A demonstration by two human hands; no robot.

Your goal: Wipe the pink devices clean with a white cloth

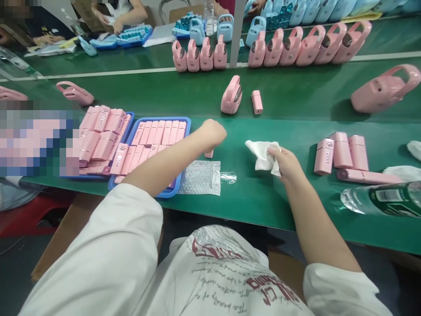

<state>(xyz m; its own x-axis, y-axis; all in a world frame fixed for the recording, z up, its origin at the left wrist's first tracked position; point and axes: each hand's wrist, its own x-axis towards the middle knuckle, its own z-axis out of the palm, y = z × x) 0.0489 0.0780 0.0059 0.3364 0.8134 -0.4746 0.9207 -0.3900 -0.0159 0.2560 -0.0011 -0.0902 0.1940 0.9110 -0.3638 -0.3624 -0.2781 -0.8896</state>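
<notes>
In our right hand (285,163) we pinch a white cloth (262,154), its loose end hanging to the left above the desk (246,202). Our left hand (215,131) is curled with its back toward us; the end of a pink case (208,154) shows just under it, and we cannot tell whether our fingers grip it. Nearer us lies bubble wrap (201,179), with clear tape (228,177) beside it. Our left forearm crosses a blue tray (164,119) of cases in rows; left of that, a second tray (131,117) holds a heaped pile. Beyond our hands, a pink device (231,97) stands beside a small case (257,102). To our right, three cases (324,156) stand near one lying flat (368,176), and a bottle (394,198) lies on its side. Farther back, pink devices (272,49) line the white strip.
</notes>
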